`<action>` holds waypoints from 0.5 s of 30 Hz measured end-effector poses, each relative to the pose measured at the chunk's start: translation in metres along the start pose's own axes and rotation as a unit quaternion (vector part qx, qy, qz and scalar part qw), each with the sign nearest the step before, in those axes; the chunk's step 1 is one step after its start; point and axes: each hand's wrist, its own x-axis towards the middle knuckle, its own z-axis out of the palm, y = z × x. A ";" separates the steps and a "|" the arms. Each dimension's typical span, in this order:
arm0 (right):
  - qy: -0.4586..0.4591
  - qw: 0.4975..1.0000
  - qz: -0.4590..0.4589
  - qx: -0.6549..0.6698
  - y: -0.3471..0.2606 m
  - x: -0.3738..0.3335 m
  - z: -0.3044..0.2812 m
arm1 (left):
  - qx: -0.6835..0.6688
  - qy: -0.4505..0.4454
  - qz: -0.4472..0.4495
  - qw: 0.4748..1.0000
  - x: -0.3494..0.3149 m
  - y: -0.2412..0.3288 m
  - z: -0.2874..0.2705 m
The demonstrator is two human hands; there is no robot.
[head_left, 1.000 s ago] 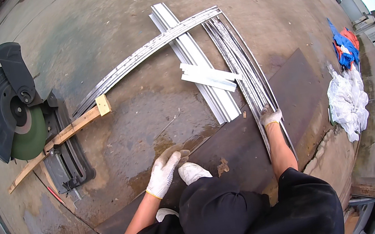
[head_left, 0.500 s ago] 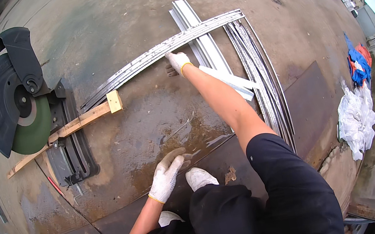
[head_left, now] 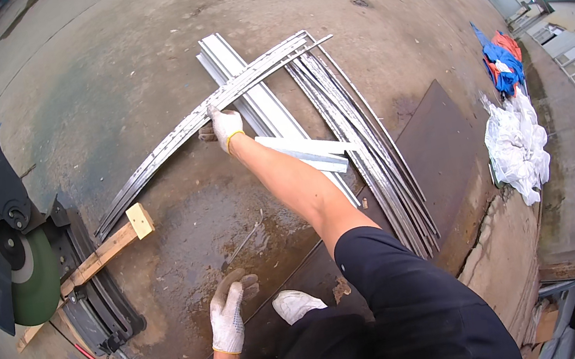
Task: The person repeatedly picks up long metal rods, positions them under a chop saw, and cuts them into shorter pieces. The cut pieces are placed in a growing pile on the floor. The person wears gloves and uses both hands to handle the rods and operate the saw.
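My right hand (head_left: 224, 126), in a white work glove with a yellow cuff, closes round the near side of a bundle of long, thin metal strips (head_left: 158, 161). One strip in its grip stands a little apart from the others at the right end. My left hand (head_left: 227, 315), gloved alike, hangs low above the wet ground near my white shoe (head_left: 296, 304). Its fingers are loosely bent and apart, with nothing in them. Beneath the bundle, white channel-shaped metal profiles (head_left: 263, 109) lie crosswise. More metal strips (head_left: 352, 140) lie fanned on the right.
A cut-off saw (head_left: 8, 251) with a green disc stands at left, a wooden bar (head_left: 102, 255) across its base. Short white profile pieces (head_left: 309, 152) lie beside the long ones. White plastic sheeting (head_left: 516, 145) and blue-orange cloth (head_left: 504, 62) lie at right, near a dark metal sheet (head_left: 430, 139).
My view has turned to the right, so the scene sits further left and the saw lower. At the bundle's right end, one strip has come apart from the others.
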 end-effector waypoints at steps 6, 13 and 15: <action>0.000 0.993 -0.080 0.083 -0.094 -0.084 0.018 | -0.062 0.000 0.013 0.998 0.005 0.007 0.019; -0.165 0.983 -0.016 0.077 -0.074 -0.233 -0.075 | -0.127 -0.003 0.101 0.987 0.015 0.044 0.011; -0.148 0.986 -0.018 0.070 -0.072 -0.276 -0.112 | -0.223 0.014 0.100 0.970 0.019 0.059 0.019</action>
